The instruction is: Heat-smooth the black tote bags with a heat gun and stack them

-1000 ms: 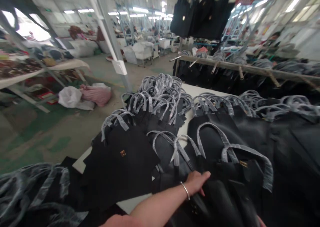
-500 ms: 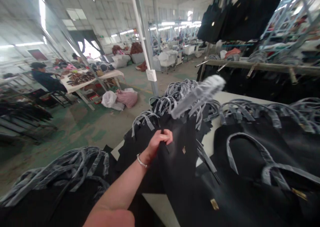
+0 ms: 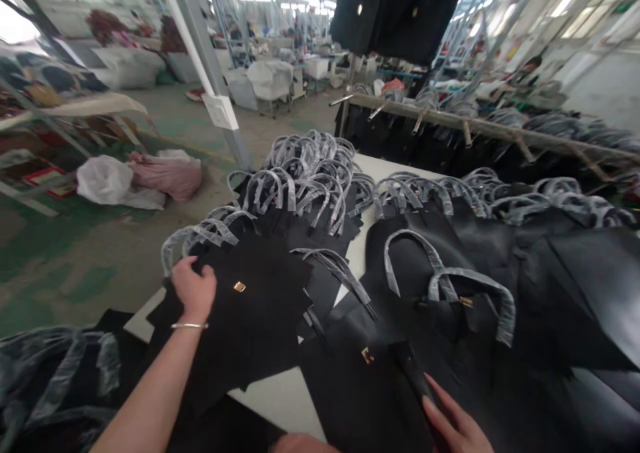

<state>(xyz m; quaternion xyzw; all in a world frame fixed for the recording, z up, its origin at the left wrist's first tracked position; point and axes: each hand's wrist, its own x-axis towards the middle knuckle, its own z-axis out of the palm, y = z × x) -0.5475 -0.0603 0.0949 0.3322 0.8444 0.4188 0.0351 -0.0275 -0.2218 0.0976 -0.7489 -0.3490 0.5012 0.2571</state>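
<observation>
My left hand point(image 3: 194, 290), with a bracelet at the wrist, rests at the upper left edge of a flat black panel point(image 3: 265, 266) bearing a gold clasp point(image 3: 239, 286). Its thumb and fingers are apart. Plastic-wrapped handles point(image 3: 210, 233) lie just above it. At the lower right, my right hand point(image 3: 457, 420) grips a narrow dark piece point(image 3: 413, 373) over another black panel point(image 3: 345, 386), which has a gold fitting point(image 3: 367, 356). A skin-coloured shape shows at the bottom edge; what it is cannot be made out.
Black panels with wrapped handles point(image 3: 310, 166) are piled at the back of the pale table point(image 3: 285, 400). More black pieces point(image 3: 590, 280) spread to the right. A metal pole point(image 3: 203, 53) and a rack point(image 3: 500, 126) stand beyond. Wrapped handles point(image 3: 55, 366) lie at lower left.
The view has turned right. My left hand's fingers have parted, and the black panel it was gripping lies flat. The swinging wrapped handles have settled. My right hand has come into view.
</observation>
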